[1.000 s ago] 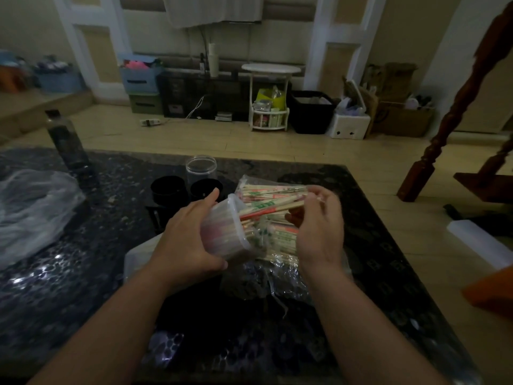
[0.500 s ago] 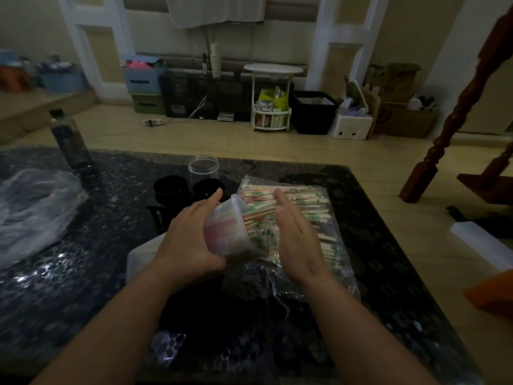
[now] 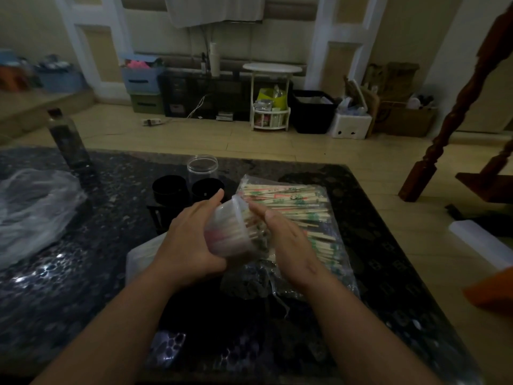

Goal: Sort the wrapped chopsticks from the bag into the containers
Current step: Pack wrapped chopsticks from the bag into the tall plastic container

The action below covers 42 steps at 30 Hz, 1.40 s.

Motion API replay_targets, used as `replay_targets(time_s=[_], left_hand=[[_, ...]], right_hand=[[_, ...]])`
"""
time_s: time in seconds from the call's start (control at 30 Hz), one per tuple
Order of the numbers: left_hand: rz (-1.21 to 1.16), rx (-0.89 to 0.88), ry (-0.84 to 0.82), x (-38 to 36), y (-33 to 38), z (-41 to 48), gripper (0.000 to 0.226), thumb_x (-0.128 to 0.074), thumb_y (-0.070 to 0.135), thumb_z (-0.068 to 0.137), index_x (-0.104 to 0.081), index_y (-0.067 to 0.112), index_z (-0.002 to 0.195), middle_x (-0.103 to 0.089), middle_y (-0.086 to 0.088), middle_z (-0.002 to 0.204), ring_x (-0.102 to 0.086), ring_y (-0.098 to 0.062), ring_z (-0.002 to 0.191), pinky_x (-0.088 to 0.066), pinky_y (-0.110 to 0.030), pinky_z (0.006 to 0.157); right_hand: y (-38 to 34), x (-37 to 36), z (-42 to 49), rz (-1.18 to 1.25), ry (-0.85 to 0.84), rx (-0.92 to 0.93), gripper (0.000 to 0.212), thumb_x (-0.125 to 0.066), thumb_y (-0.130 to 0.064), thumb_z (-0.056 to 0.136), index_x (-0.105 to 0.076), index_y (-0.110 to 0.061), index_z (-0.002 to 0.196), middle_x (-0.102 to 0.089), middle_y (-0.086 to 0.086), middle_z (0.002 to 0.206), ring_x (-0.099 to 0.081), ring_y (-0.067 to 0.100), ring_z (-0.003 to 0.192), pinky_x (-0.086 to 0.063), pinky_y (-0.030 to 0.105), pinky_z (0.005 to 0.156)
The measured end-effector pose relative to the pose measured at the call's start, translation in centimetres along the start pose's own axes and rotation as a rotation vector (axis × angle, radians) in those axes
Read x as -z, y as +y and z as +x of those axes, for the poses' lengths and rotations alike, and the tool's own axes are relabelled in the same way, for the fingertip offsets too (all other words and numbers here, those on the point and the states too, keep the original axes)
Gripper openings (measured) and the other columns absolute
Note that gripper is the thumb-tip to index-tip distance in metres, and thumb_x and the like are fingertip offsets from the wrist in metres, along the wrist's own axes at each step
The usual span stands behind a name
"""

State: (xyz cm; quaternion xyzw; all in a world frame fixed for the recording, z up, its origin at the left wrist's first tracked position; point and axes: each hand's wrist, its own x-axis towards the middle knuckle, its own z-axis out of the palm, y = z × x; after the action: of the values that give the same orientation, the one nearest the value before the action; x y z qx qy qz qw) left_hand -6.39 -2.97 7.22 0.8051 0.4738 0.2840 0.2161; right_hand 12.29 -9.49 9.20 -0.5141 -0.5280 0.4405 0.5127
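The left hand (image 3: pixel 188 245) curls around a translucent container (image 3: pixel 222 240) tipped sideways, packed with wrapped chopsticks (image 3: pixel 252 230). The right hand (image 3: pixel 288 240), fingers straight, presses flat on their ends. Beneath it lies the bag (image 3: pixel 249 282); beyond the left hand stand 2 black cups (image 3: pixel 169 188) and 1 clear jar (image 3: pixel 202 168).

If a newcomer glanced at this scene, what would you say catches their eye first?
At the centre, the left hand grips a translucent tub tilted on its side and packed with chopsticks, while the right hand lies flat against its mouth. Just right of them, a clear bag of wrapped chopsticks lies on the dark table; a clear jar stands behind.
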Motion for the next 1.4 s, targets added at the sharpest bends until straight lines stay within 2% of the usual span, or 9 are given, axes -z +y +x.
replay_targets(time_s=[0.13,0.23,0.33,0.6,0.87,1.0,1.13,1.3,1.4], left_hand=[[-0.009,0.012,0.007,0.2,-0.1,0.1,0.127,-0.073,0.049,0.038,-0.018,0.042,0.152,-0.039,0.007,0.143,-0.037,-0.017,0.129,-0.035,-0.041,0.105],[-0.018,0.004,0.031,0.4,-0.1,0.1,0.127,-0.069,0.055,0.036,-0.02,0.041,0.152,-0.042,0.005,0.141,-0.039,-0.018,0.127,-0.036,-0.042,0.104],[-0.024,0.004,0.049,0.5,-0.1,0.2,0.127,-0.069,0.055,0.035,-0.022,0.04,0.151,-0.044,0.003,0.141,-0.041,-0.02,0.127,-0.036,-0.042,0.103],[-0.016,0.018,0.068,0.7,0.0,0.3,0.128,-0.074,0.05,0.034,-0.024,0.038,0.151,-0.044,0.002,0.14,-0.041,-0.019,0.126,-0.036,-0.041,0.102],[-0.033,0.026,0.064,0.6,-0.1,0.2,0.129,-0.069,0.055,0.033,-0.022,0.04,0.151,-0.044,0.002,0.141,-0.041,-0.021,0.128,-0.037,-0.047,0.105],[-0.031,0.027,0.057,0.6,-0.1,0.3,0.129,-0.069,0.056,0.033,-0.021,0.041,0.152,-0.043,0.003,0.142,-0.04,-0.021,0.128,-0.036,-0.047,0.105],[-0.039,0.018,0.057,0.6,0.0,0.3,0.129,-0.068,0.056,0.032,-0.023,0.039,0.152,-0.044,0.003,0.141,-0.041,-0.02,0.127,-0.037,-0.046,0.104],[-0.041,0.019,0.049,0.5,-0.1,0.3,0.129,-0.071,0.056,0.033,-0.022,0.04,0.152,-0.044,0.005,0.14,-0.041,-0.019,0.127,-0.038,-0.047,0.104],[-0.035,0.014,0.045,0.4,-0.1,0.3,0.129,-0.07,0.057,0.033,-0.022,0.04,0.152,-0.044,0.005,0.14,-0.041,-0.019,0.127,-0.037,-0.047,0.104]], right_hand=[[0.6,1.7,1.0,-0.147,0.194,0.029,0.027,-0.045,-0.016,0.101,-0.064,-0.034,0.106,-0.062,-0.022,0.102,-0.058,-0.009,0.095,-0.046,0.007,0.071],[1.9,2.9,1.6,-0.251,0.265,-0.039,0.026,-0.053,-0.006,0.094,-0.066,-0.028,0.099,-0.068,-0.011,0.101,-0.063,0.006,0.099,-0.051,0.026,0.088],[2.5,3.9,1.8,-0.195,0.291,-0.107,0.027,-0.052,0.002,0.092,-0.065,-0.021,0.087,-0.07,0.001,0.089,-0.065,0.017,0.083,-0.052,0.029,0.073],[2.7,4.7,1.3,-0.78,-0.17,-0.33,0.038,-0.05,0.0,0.086,-0.065,-0.029,0.067,-0.067,-0.004,0.075,-0.059,0.009,0.061,-0.046,0.021,0.056],[3.4,3.4,0.3,-1.038,-0.413,-0.463,0.034,-0.052,-0.011,0.094,-0.072,-0.022,0.12,-0.068,0.008,0.121,-0.063,0.023,0.108,-0.045,0.022,0.079],[5.4,3.7,0.7,-1.096,-0.406,-0.463,0.05,-0.047,-0.027,0.102,-0.039,-0.021,0.151,-0.047,0.013,0.148,-0.049,0.028,0.132,-0.039,0.029,0.104],[7.3,4.0,1.4,-1.035,-0.266,-0.572,0.079,-0.051,-0.022,0.099,0.0,-0.019,0.158,-0.042,0.019,0.151,-0.047,0.029,0.134,-0.038,0.032,0.106],[9.0,4.1,1.3,-1.239,-0.082,-0.347,0.044,-0.046,-0.017,0.092,-0.052,-0.021,0.135,-0.05,0.009,0.134,-0.052,0.033,0.121,-0.045,0.038,0.1],[9.7,4.0,1.0,-1.203,-0.058,-0.324,0.039,-0.046,-0.015,0.094,-0.053,-0.022,0.132,-0.05,0.005,0.135,-0.051,0.03,0.122,-0.041,0.037,0.1]])
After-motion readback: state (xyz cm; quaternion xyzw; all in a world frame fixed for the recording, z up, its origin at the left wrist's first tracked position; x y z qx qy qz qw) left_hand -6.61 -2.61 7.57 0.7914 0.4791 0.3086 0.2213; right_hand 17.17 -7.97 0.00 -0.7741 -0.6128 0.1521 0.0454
